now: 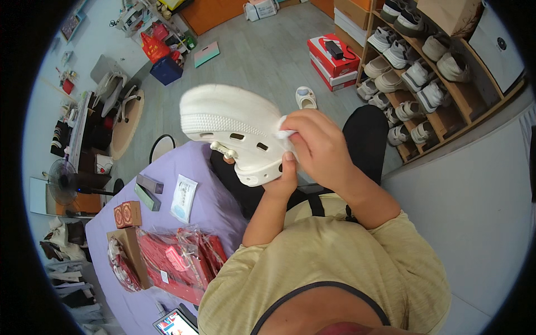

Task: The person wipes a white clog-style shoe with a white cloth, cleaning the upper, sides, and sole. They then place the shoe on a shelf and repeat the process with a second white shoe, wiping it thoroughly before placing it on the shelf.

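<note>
A white foam clog (234, 113) is held up in front of me on its side, its textured band and oval vent holes showing. My left hand (284, 176) grips it near the heel strap, thumb on the outside; a fingertip shows by a bone-shaped charm (223, 149). Pinched in my right hand (320, 146) is a white wipe (284, 127), pressed against the clog's side near the sole. On the floor beyond stands another white clog (306, 98) with charms on it.
A bed with a purple sheet (201, 167) is at my left, bearing a wipes packet (184, 199), small boxes (148, 190), plastic-wrapped red packages (180, 259) and a tablet (176, 322). Red shoeboxes (333, 63) and a wooden shoe rack (460, 100) stand at the right. A fan (63, 180) is far left.
</note>
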{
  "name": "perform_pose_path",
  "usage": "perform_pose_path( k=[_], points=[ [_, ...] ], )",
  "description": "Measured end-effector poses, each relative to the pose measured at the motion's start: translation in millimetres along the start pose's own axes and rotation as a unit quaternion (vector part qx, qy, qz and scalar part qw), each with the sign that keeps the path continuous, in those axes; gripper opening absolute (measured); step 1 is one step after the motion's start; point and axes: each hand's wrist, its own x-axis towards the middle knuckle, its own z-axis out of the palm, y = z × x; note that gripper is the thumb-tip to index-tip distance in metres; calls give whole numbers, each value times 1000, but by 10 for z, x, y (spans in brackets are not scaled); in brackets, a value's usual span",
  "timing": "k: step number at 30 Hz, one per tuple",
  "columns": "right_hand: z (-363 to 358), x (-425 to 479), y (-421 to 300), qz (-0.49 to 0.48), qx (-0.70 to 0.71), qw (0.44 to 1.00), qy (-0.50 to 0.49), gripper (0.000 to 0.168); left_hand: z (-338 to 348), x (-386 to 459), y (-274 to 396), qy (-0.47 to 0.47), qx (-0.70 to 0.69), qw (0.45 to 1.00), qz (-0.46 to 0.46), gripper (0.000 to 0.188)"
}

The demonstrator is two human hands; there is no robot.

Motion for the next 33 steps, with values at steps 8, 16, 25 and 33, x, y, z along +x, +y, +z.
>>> perform_pose_path(
  k=[8, 16, 25, 33],
  points=[
    [-104, -57, -4, 186, 364, 912, -43, 17, -134, 23, -265, 67, 41, 996, 44, 46],
    [-237, -99, 309, 389, 597, 702, -7, 24, -221, 444, 40, 235, -232, 940, -89, 48],
    [76, -192, 307, 75, 13, 991, 109, 14, -59, 433, 207, 247, -239, 933, -108, 42],
    [113, -161, 185, 116, 59, 989, 64, 22, -104, 400, 202, 275, -245, 929, -41, 47]
  ],
)
